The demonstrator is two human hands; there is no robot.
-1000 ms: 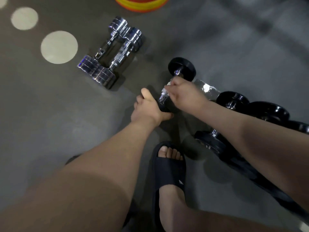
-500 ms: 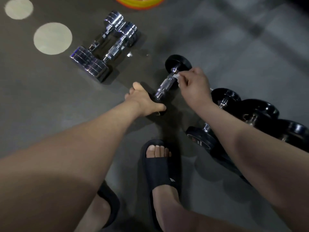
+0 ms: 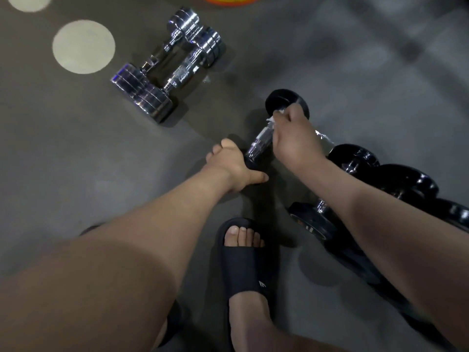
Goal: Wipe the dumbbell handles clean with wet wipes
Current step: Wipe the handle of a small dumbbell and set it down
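Pinching a wet wipe (image 3: 272, 119) on the chrome handle (image 3: 261, 141), centre frame, the right hand (image 3: 297, 141) wipes while the left hand (image 3: 234, 168) grips the near head of the black dumbbell (image 3: 285, 100). Heavy, rigid, probably slick: best held by the head.

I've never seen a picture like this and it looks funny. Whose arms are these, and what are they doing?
No robot here. A person wears a camera on the head, so you look down at their own arms and the floor. The left hand grips the near end of a black dumbbell. The right hand pinches a white wipe against its shiny handle, near the far end. Two chrome dumbbells lie side by side further off, a row of dumbbells lies on the right, and a foot in a black slipper is near the bottom.
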